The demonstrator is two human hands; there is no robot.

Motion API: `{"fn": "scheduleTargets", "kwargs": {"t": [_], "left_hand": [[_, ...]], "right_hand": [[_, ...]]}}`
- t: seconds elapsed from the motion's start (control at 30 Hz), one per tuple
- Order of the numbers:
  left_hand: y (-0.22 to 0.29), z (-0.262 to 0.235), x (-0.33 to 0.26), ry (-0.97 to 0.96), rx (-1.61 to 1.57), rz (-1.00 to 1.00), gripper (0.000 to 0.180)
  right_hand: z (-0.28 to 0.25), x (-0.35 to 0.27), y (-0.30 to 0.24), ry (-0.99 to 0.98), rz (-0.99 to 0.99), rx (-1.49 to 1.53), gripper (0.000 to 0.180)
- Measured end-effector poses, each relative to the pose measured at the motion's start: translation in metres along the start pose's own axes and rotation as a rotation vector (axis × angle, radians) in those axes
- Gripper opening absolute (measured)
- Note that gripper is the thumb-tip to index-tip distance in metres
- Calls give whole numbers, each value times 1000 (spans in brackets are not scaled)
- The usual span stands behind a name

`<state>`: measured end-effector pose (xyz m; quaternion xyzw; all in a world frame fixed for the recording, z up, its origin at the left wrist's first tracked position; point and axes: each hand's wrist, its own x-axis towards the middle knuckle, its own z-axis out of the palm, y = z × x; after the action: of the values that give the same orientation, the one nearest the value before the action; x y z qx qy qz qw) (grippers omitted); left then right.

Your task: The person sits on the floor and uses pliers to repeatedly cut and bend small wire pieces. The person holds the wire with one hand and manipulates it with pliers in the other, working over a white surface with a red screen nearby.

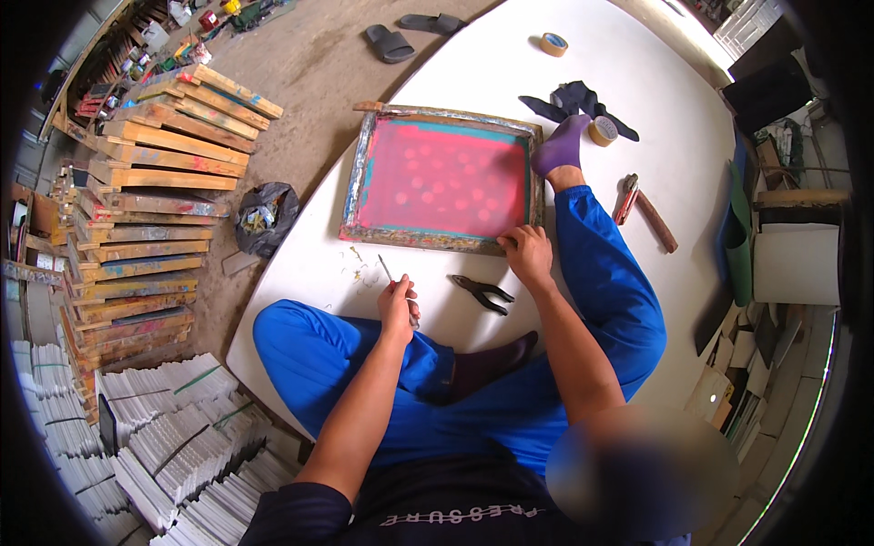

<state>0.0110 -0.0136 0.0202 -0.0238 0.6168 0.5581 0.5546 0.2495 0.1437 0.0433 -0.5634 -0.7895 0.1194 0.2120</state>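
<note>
I sit on a white table [510, 82] in blue trousers and purple socks. A wooden printing frame [441, 178] with a pink mesh lies flat before me. My right hand [527, 252] rests on the frame's near edge, by its right corner, fingers pressed on the wood. My left hand [399, 302] is closed around a thin metal tool [386, 268] that points up and away, just short of the frame's near edge. Black pliers [483, 293] lie on the table between my hands. Small bits of debris [361, 271] lie left of the tool.
Two tape rolls [553, 43] [602, 130], dark cloth [577, 98] and a brown stick tool [655, 220] lie beyond the frame. Stacked wooden frames [155, 200] stand at left, white paper bundles [173, 437] at lower left, a black bag [266, 214] and sandals [390, 42] on the floor.
</note>
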Motion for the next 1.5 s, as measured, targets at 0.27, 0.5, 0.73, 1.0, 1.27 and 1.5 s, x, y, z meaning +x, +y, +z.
{"fn": "scheduleTargets", "kwargs": {"t": [0.27, 0.5, 0.73, 1.0, 1.27, 1.5], "left_hand": [[-5, 3, 3, -11, 43, -1, 29], [-4, 3, 2, -15, 30, -1, 28], [-3, -9, 8, 118, -137, -1, 27], [21, -26, 1, 413, -265, 126, 24], [26, -19, -2, 336, -242, 9, 21], [-6, 4, -1, 88, -44, 73, 28]], "right_hand": [[7, 3, 0, -91, 150, 16, 14], [14, 5, -1, 1, 41, -68, 13], [45, -15, -79, 9, -5, 351, 8], [126, -47, -193, -466, 295, 633, 20], [95, -43, -165, -371, 53, 463, 23], [13, -67, -81, -366, 70, -138, 42]]}}
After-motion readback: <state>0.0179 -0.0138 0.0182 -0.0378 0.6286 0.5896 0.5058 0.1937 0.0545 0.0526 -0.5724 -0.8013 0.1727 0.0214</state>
